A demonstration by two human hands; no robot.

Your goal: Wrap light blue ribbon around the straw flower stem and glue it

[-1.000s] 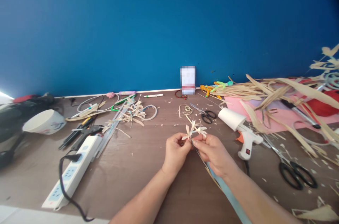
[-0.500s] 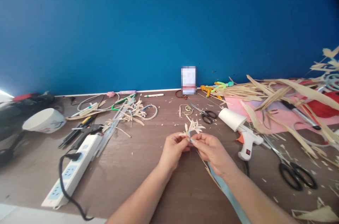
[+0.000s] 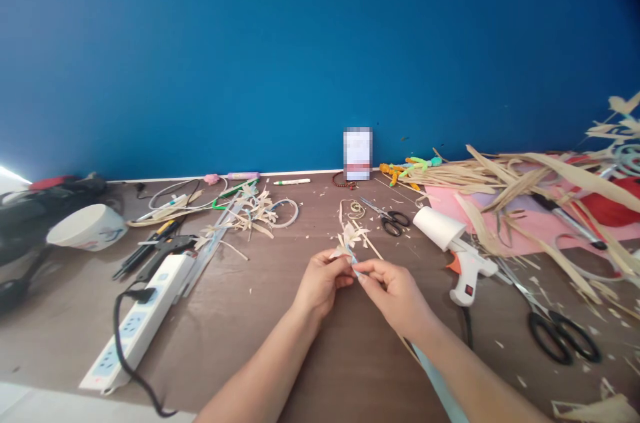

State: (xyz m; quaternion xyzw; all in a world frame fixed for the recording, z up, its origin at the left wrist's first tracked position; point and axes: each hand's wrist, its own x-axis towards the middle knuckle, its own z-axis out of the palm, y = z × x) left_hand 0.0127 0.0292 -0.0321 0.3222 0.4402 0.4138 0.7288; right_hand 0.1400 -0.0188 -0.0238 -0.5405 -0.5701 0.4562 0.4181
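Straw flower [image 3: 350, 236] sticks up above fingertips; left hand [image 3: 318, 283] and right hand [image 3: 395, 293] fingers pinch its stem.

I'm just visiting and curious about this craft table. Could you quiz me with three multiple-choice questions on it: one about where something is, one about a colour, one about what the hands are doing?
1. Where does the glue gun lie?
A. right of the hands
B. left of the power strip
C. against the wall

2. What colour is the wall?
A. white
B. blue
C. pink

3. How is the small straw flower held?
A. lying loose on the table
C. pinched by both hands
B. by one hand only

Answers: 1 A, it lies on the table just right of the right hand. 2 B, the whole backdrop is deep blue. 3 C, the left hand and the right hand both pinch its base, lifted off the table.
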